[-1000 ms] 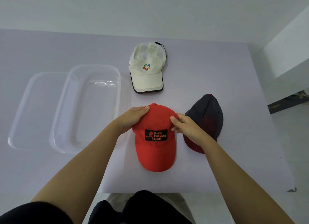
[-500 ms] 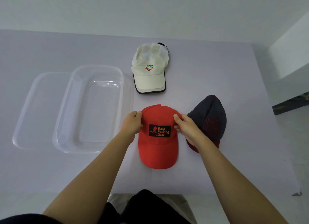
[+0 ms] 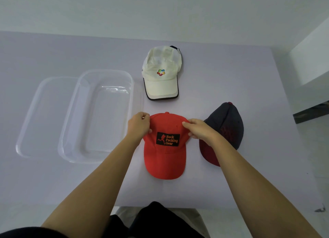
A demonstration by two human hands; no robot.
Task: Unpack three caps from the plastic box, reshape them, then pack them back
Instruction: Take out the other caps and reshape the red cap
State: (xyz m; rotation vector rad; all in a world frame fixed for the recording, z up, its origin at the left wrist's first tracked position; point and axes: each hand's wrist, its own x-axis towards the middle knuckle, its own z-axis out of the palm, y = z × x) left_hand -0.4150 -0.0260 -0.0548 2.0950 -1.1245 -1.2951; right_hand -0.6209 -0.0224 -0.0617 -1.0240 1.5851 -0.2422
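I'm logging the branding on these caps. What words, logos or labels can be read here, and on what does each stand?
"Back Packing Gear", orange letters beside a running figure, on the black patch of the red cap.
White cap: a multicoloured logo on the front, no words.
Dark cap: a reddish front marking, too dim to read.
Plastic box: no label visible.
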